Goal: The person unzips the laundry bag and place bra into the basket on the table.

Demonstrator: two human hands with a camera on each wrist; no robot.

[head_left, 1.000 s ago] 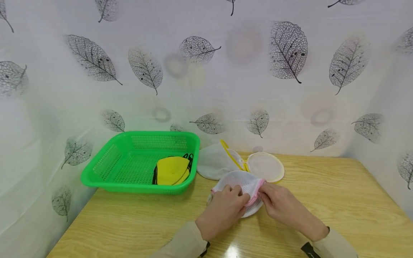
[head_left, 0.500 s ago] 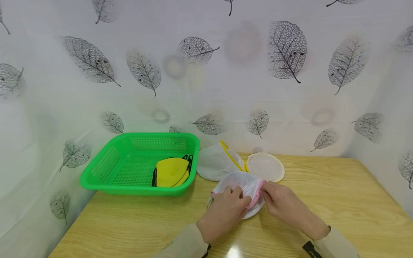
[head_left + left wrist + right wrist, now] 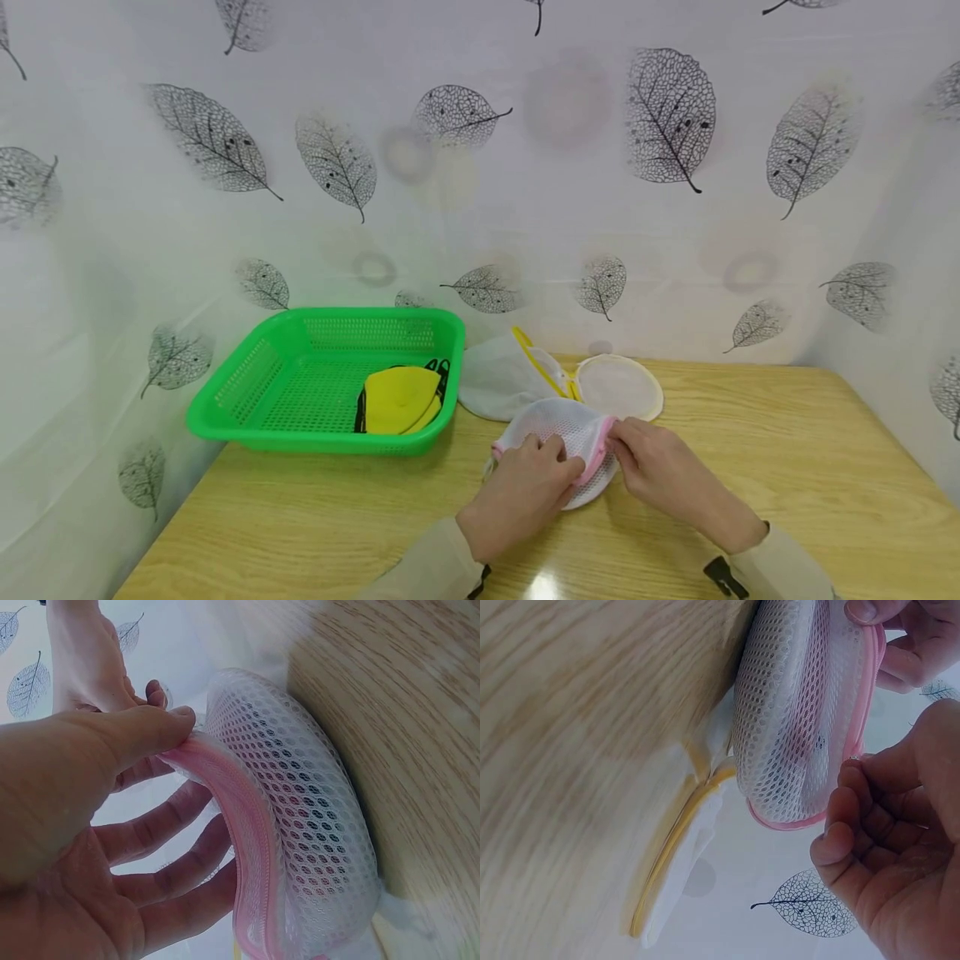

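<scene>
A rounded white mesh laundry bag (image 3: pixel 551 419) with a pink zipper edge (image 3: pixel 244 799) sits on the wooden table, close to the person. The left hand (image 3: pixel 517 500) holds the pink edge, its thumb on one side and its fingers behind. At the bag's right end, the right hand (image 3: pixel 667 471) pinches a small bit at the zipper edge between thumb and forefinger; the fingertips hide whether this is the pull tab. The right wrist view shows its other fingers curled. Through the mesh (image 3: pixel 787 712), faint pinkish patches show, too unclear to name.
A green plastic basket (image 3: pixel 315 440) stands at the left, with a folded yellow item with moulded cups and black straps (image 3: pixel 400 400), like a bra, inside. Behind the hands lies a white bag (image 3: pixel 495 383) with yellow zipper trim, its round lid (image 3: pixel 618 387) folded out. A leaf-patterned curtain (image 3: pixel 525 208) hangs behind.
</scene>
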